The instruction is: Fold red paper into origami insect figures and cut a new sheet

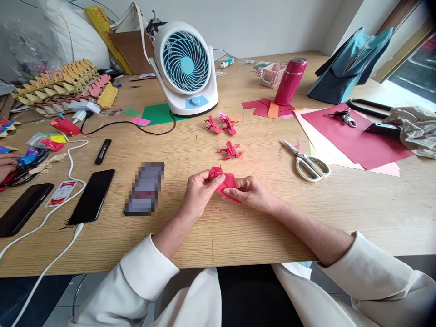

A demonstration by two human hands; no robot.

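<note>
A folded red paper piece is held between both hands above the wooden table. My left hand pinches its upper left part, thumb on top. My right hand grips its right edge between thumb and fingers. Just beyond the hands lies a red folded paper figure with thin limbs. Farther back are more such figures close together. White-handled scissors rest to the right, blades pointing up and left.
A white fan stands at the back, with a red bottle to its right. Phones and white cables lie left. Red sheets and keys are at right. Another person's hand shows at the left edge.
</note>
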